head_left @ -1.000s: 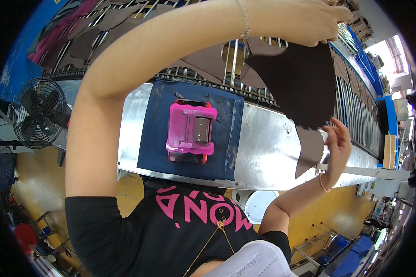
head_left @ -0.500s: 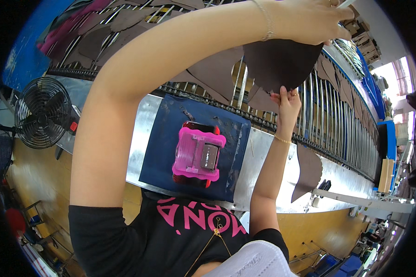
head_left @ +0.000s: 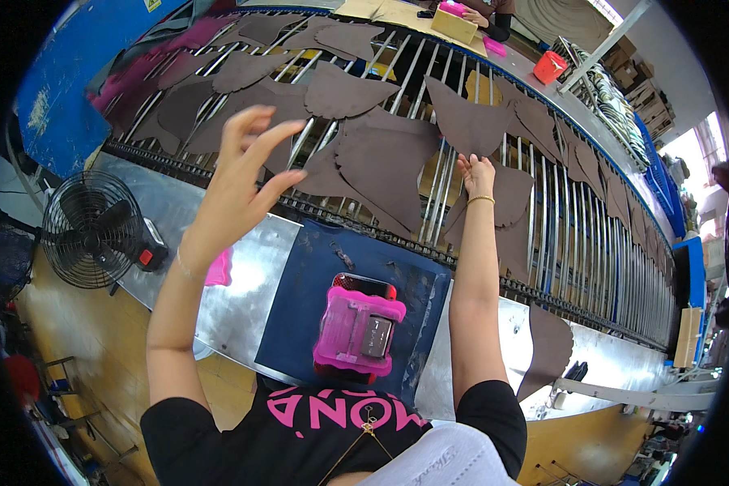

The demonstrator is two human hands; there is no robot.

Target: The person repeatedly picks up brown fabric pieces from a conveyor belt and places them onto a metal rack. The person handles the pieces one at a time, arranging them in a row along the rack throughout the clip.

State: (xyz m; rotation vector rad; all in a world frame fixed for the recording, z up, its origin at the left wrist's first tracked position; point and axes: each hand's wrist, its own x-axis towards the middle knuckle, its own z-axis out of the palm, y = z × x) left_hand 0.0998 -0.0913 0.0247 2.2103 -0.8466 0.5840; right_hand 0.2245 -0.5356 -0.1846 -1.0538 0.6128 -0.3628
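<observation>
My left hand (head_left: 247,166) hangs over the left part of a conveyor of metal rods (head_left: 579,202), its fingers spread and holding nothing. A dark brown flat piece with a curved, scalloped outline (head_left: 466,113) lies on the rods. At its near edge, my right hand (head_left: 478,176) has its fingers bent together and appears to pinch it. Overlapping brown pieces (head_left: 385,154) lie between my hands. Near my body, a pink plate with wavy edges (head_left: 340,328) rests on a red and black object on a dark blue mat (head_left: 287,300). On the plate sits a small dark block (head_left: 377,336).
A black fan (head_left: 89,228) stands at the left of the metal bench (head_left: 239,304). Another pink item (head_left: 219,269) lies there, partly behind my left arm. One brown piece (head_left: 547,348) overhangs the bench at right. Across the conveyor are a co-worker's arm (head_left: 498,28) and a red bin (head_left: 549,67).
My left hand has swung from the far right back to the left and opened. The brown piece, earlier raised between both hands, now lies on the rods. The camera view has shifted.
</observation>
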